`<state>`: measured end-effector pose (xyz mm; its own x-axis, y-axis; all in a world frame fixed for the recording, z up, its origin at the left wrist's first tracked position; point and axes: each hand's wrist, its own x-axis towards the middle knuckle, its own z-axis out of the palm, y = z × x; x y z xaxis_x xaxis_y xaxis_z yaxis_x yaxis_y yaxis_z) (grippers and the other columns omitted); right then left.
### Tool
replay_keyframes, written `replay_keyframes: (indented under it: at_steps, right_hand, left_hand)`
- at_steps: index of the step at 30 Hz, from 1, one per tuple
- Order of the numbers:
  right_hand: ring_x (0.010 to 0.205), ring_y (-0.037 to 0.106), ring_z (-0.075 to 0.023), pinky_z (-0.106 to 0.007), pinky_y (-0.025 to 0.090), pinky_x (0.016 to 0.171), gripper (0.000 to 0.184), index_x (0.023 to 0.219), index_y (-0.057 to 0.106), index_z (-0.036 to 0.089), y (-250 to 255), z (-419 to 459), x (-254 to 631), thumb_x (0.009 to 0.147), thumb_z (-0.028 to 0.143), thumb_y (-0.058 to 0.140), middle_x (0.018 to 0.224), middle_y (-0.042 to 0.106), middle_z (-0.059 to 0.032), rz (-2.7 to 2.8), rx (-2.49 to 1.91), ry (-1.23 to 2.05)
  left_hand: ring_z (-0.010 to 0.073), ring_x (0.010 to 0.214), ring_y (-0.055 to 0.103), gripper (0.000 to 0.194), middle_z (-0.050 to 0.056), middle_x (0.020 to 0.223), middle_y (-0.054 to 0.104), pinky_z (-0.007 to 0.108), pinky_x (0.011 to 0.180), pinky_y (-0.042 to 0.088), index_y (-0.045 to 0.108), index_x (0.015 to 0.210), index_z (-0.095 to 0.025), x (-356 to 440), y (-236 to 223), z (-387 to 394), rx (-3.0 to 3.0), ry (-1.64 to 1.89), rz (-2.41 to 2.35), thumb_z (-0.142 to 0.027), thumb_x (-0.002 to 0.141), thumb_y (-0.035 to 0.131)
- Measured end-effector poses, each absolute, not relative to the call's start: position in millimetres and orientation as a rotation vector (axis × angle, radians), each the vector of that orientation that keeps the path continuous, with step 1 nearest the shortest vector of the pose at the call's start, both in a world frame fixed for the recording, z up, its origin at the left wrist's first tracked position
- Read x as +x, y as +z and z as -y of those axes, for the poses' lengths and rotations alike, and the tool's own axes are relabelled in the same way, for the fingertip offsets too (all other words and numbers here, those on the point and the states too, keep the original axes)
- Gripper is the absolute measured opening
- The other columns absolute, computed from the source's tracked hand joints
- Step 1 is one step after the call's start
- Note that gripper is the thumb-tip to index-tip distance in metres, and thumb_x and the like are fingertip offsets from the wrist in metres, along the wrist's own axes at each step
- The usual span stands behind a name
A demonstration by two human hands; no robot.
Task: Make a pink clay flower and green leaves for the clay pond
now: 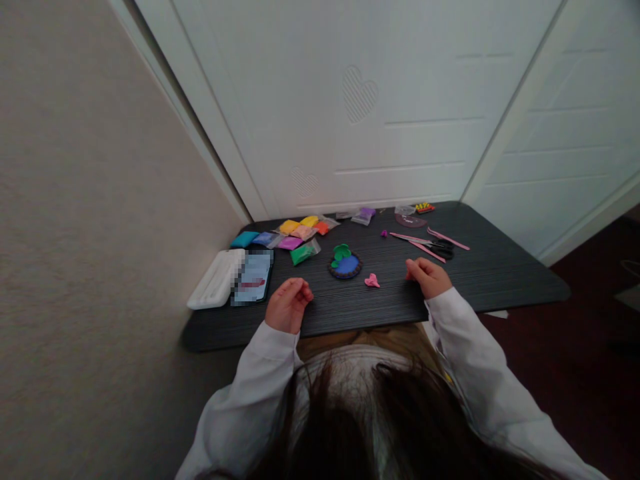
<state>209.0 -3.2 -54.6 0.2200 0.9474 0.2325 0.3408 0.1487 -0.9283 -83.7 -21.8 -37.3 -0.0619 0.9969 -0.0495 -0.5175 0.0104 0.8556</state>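
My left hand (pixel 290 304) rests over the table's front edge, fingers curled and pressed together; whatever they might hold is too small to see. My right hand (pixel 429 277) is closed in a loose pinch at the right, and its fingertips hide any content. Between the hands lies a small pink clay piece (pixel 372 281), shaped like petals, touched by neither. Just behind it is a small clay pond (pixel 348 267) with a blue middle and a brown beaded rim. Green clay leaves (pixel 342 252) sit on the pond's back left part.
Black-handled scissors (pixel 442 249) and pink tweezers (pixel 448 239) lie at the right, near a purple clay bit (pixel 384 234). Bagged coloured clay (pixel 303 232) lines the back left. A phone (pixel 254 279) and a white case (pixel 216 280) lie left. A white panel (pixel 310 100) stands behind the dark table (pixel 520 277).
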Motion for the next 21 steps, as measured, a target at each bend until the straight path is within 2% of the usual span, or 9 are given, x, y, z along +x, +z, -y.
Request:
replay_keyframes:
  at_steps: [5,11,13,17,21]
  right_hand:
    - [0.05,0.047,-0.0104,-0.025,0.037,0.05,0.032,0.064,0.047,0.02,-59.3,1.9,206.0,0.056,0.048,0.062,0.055,0.052,0.0031,1.304,-1.348,0.741]
    - [0.056,0.053,-0.0125,-0.028,0.043,0.057,0.038,0.082,0.054,0.019,-58.7,2.8,204.3,0.063,0.052,0.053,0.067,0.058,-0.0011,1.302,-1.329,0.751]
    - [0.057,0.053,-0.0129,-0.028,0.042,0.058,0.037,0.078,0.056,0.018,-56.1,3.8,204.9,0.067,0.053,0.048,0.064,0.058,-0.0015,1.311,-1.353,0.734]
    - [0.054,0.048,-0.0118,-0.027,0.038,0.057,0.04,0.055,0.054,0.018,-51.2,5.7,206.9,0.07,0.054,0.043,0.055,0.055,-0.0006,1.341,-1.406,0.688]
    - [0.047,0.041,-0.0095,-0.025,0.035,0.051,0.037,0.05,0.049,0.019,-51.1,6.1,207.6,0.065,0.052,0.052,0.048,0.05,0.0022,1.348,-1.436,0.668]
  left_hand:
    - [0.0073,0.052,0.049,0.008,-0.001,0.056,0.052,0.022,0.052,0.041,0.055,0.064,-0.014,-83.9,-37.7,21.7,0.747,1.442,-0.854,-0.021,0.064,0.059]
    - [0.0075,0.053,0.049,0.009,-0.001,0.057,0.052,0.022,0.052,0.041,0.055,0.064,-0.014,-84.2,-38.2,21.6,0.751,1.443,-0.861,-0.021,0.064,0.06]
    - [0.0075,0.053,0.049,0.009,-0.001,0.057,0.052,0.022,0.052,0.041,0.055,0.064,-0.014,-84.0,-38.1,21.9,0.754,1.443,-0.862,-0.022,0.064,0.06]
    - [0.0074,0.053,0.048,0.008,-0.001,0.056,0.051,0.022,0.052,0.041,0.055,0.063,-0.014,-83.9,-37.8,21.9,0.759,1.444,-0.864,-0.022,0.064,0.059]
    - [0.0075,0.052,0.049,0.009,-0.001,0.056,0.052,0.022,0.052,0.041,0.056,0.063,-0.014,-84.3,-38.2,21.5,0.76,1.446,-0.868,-0.022,0.063,0.06]
